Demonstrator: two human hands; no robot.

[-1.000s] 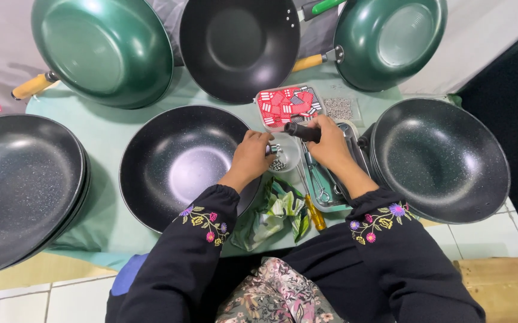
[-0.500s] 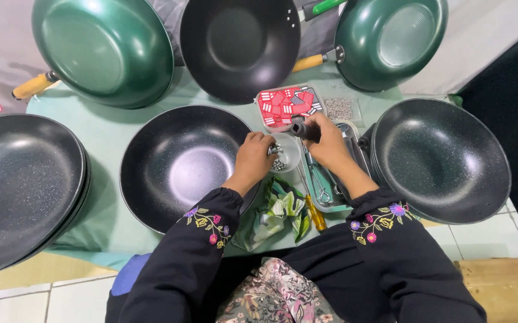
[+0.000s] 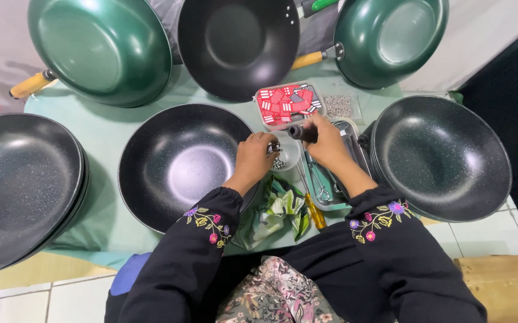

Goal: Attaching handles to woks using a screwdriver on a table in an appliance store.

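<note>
Table [image 3: 109,128], covered in a pale green cloth, fills the frame and is ringed by woks. Big dark wok stack [image 3: 19,185] at left edge, green wok [image 3: 100,48] upper left, black wok [image 3: 238,42] top centre, smaller green wok [image 3: 390,39] upper right, dark wok [image 3: 441,158] at right. Black wok [image 3: 178,164] centre-left, just beside the left hand.

Metal tray [image 3: 354,134] centre-right, tongs-like tool lying in it. Clear box of red-and-white packets [image 3: 289,104] just above the hands. Small round dish [image 3: 286,158] with tiny metal parts sits between wok and tray. Green patterned cloth [image 3: 277,209] below the dish; yellow-handled tool [image 3: 314,210] beside it.

Left hand [image 3: 256,158]: grip pinched on a small metal part [image 3: 274,146] over the dish. Right hand [image 3: 326,143]: grip clenched around a black handle [image 3: 302,132], centre of frame, above the tray edge.
</note>
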